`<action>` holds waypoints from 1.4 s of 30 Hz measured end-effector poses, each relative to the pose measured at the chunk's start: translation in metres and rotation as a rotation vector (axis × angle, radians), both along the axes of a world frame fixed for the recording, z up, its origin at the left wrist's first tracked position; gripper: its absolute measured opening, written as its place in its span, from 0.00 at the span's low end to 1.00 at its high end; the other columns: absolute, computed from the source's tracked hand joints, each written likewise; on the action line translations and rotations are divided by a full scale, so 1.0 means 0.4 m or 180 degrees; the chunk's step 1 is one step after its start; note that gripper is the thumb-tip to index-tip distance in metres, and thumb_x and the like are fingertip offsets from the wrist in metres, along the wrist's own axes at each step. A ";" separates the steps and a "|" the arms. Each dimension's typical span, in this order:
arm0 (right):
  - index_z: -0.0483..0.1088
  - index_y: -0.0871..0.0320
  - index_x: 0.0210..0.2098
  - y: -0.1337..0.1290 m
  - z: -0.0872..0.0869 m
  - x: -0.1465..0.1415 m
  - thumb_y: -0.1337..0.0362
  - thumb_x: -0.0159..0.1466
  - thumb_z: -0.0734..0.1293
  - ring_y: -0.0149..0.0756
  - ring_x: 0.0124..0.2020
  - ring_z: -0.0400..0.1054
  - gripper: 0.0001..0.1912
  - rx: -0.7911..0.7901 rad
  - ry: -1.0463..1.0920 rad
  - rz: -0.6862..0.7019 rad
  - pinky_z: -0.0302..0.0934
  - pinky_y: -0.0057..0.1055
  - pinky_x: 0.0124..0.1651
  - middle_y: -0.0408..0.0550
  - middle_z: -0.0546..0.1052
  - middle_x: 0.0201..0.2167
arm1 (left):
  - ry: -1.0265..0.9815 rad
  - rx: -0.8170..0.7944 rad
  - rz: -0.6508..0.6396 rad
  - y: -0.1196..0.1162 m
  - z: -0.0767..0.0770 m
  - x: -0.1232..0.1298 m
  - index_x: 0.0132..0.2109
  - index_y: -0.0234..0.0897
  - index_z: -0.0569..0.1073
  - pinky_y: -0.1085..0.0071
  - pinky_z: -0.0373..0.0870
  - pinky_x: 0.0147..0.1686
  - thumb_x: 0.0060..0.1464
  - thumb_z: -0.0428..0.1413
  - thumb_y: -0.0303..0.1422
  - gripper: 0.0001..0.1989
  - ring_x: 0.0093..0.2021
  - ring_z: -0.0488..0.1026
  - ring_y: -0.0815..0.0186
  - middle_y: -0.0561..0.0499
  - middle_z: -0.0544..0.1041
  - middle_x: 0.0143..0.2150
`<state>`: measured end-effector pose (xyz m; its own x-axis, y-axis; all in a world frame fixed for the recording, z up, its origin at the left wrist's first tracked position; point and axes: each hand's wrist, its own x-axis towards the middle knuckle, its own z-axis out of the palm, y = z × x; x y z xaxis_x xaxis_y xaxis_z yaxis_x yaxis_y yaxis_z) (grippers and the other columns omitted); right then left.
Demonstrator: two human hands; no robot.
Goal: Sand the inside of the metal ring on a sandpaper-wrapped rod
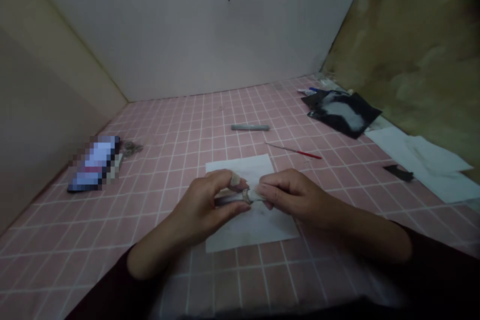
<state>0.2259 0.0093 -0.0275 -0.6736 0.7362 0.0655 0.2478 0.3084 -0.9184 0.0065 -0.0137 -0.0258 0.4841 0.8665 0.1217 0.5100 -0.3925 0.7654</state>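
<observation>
My left hand (208, 200) is closed around a pale grey rod (228, 199), with thumb and forefinger near its right end. A tan wrap covers part of that forefinger. At the rod's end, between my hands, sits a small brownish ring-like band (246, 196); whether it is separate from the rod I cannot tell. My right hand (287, 192) pinches a small whitish piece (257, 195) against the band, its fingers hiding much of it. Both hands are over a white paper sheet (240, 232) on the table.
Beyond the paper lie a grey stick (250, 127) and a red-handled needle file (309, 154). Dark sheets (337, 112), white papers (431, 160) and a black scrap (398, 173) are on the right. Leftward are a blurred-out phone (93, 162) and a small coiled bundle (131, 148). Walls enclose the pink-checked table (168, 135).
</observation>
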 end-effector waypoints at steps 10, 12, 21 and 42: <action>0.61 0.60 0.21 -0.010 -0.007 -0.001 0.58 0.68 0.56 0.24 0.20 0.53 0.20 -0.0083 0.0019 0.0024 0.48 0.25 0.26 0.37 0.56 0.17 | -0.0494 -0.0531 -0.0033 -0.012 0.007 0.005 0.41 0.37 0.71 0.72 0.68 0.35 0.54 0.59 0.36 0.09 0.35 0.73 0.67 0.51 0.75 0.36; 0.61 0.60 0.21 0.002 -0.004 0.010 0.59 0.67 0.57 0.25 0.21 0.54 0.20 0.0035 0.0005 -0.0016 0.49 0.26 0.27 0.38 0.58 0.17 | -0.0452 -0.0421 0.0074 -0.007 0.007 -0.003 0.40 0.37 0.71 0.72 0.68 0.35 0.54 0.59 0.35 0.09 0.35 0.72 0.67 0.51 0.74 0.36; 0.59 0.60 0.21 -0.005 -0.011 -0.004 0.60 0.67 0.56 0.26 0.21 0.54 0.19 -0.0005 -0.0157 -0.0061 0.49 0.26 0.27 0.38 0.58 0.18 | 0.0010 0.0051 0.0075 -0.003 0.002 0.008 0.41 0.39 0.72 0.70 0.68 0.38 0.54 0.60 0.34 0.08 0.37 0.73 0.65 0.52 0.76 0.37; 0.59 0.59 0.20 0.012 -0.004 0.006 0.56 0.66 0.58 0.26 0.21 0.53 0.21 -0.0111 0.0031 -0.0149 0.47 0.27 0.25 0.39 0.57 0.17 | -0.0257 0.0164 0.0166 -0.006 0.001 0.003 0.43 0.39 0.71 0.70 0.69 0.40 0.55 0.58 0.34 0.09 0.39 0.74 0.66 0.51 0.76 0.39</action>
<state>0.2283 0.0140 -0.0291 -0.6379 0.7688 0.0458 0.2521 0.2646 -0.9308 0.0076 -0.0159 -0.0253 0.4255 0.8818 0.2034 0.4683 -0.4069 0.7843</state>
